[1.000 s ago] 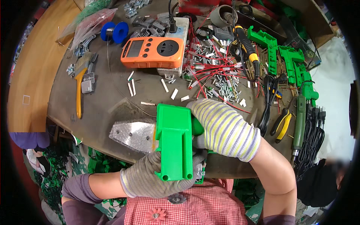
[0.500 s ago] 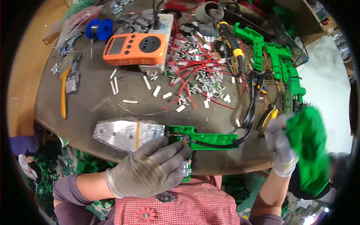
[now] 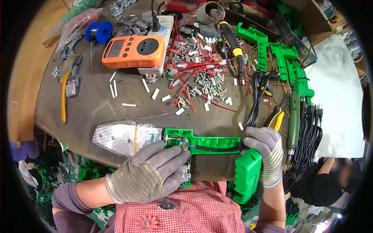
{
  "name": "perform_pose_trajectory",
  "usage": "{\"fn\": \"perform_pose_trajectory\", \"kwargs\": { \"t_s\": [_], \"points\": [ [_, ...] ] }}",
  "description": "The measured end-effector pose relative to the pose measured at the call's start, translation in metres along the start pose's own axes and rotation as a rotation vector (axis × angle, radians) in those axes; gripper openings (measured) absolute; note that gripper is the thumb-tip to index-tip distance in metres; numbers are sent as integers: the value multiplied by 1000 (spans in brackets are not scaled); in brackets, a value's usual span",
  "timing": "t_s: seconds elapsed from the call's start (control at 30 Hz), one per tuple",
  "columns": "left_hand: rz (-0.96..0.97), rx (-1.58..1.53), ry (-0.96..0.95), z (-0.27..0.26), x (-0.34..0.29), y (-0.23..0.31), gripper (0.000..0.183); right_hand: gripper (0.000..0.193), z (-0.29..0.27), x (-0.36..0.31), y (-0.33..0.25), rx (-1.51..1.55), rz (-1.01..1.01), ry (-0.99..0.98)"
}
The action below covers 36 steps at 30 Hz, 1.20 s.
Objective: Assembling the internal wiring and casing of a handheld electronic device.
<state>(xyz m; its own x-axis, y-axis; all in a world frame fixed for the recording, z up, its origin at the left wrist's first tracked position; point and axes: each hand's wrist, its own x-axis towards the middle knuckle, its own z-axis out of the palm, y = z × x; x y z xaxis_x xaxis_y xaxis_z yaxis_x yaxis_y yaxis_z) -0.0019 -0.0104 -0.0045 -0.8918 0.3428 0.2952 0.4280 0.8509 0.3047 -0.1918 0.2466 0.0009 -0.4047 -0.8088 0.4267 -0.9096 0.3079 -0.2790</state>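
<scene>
A green plastic housing half [image 3: 176,134] lies open side up at the table's near edge, with coloured wires [image 3: 179,139] inside and a black power cord [image 3: 217,148] along its handle. A flat piece wrapped in bubble wrap [image 3: 114,136], with a yellow band around it, sticks out of its left end. My gloved left hand [image 3: 149,173] is closed over the housing's near part, fingertips at the wires. On the right, my gloved right hand [image 3: 266,153] grips a second green housing half [image 3: 248,176], tilted downward beside the handle's end.
An orange meter [image 3: 134,51], a blue solder spool [image 3: 99,32] and a yellow-handled brush [image 3: 64,97] are at the left. Screws and red wires [image 3: 198,66] cover the back middle. Pliers [image 3: 276,116], a green electric screwdriver [image 3: 293,120] and black cords [image 3: 309,136] lie right. Another person [image 3: 324,182] is at the far right.
My right hand has brought the second green housing half leftward from the right side, close to the handle's end. My left hand stays at the wires.
</scene>
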Motion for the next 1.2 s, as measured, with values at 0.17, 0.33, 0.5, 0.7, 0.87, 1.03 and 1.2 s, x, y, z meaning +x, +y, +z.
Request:
{"fn": "perform_pose_trajectory", "kwargs": {
  "t_s": [0.17,0.33,0.5,0.7,0.87,1.03,1.2],
  "points": [
    [-35,6,16,0,0,1,24,24,-1,6,-3,-95,-25,-90],
    [-7,-7,13,-1,2,0,24,21,-5,15,-6,-224,-31,-277],
    [-9,-13,10,0,2,0,23,22,4,8,6,-178,-161,-167],
    [-3,-5,38,0,2,0,23,30,-4,10,-5,-251,-103,-128],
    [5,-43,38,2,1,-2,27,24,-4,7,-33,1092,514,450],
    [27,-4,67,5,1,-3,26,35,27,18,-33,1127,446,460],
    [39,-20,73,2,1,-4,26,25,37,28,-70,945,688,281]
  ]
}}
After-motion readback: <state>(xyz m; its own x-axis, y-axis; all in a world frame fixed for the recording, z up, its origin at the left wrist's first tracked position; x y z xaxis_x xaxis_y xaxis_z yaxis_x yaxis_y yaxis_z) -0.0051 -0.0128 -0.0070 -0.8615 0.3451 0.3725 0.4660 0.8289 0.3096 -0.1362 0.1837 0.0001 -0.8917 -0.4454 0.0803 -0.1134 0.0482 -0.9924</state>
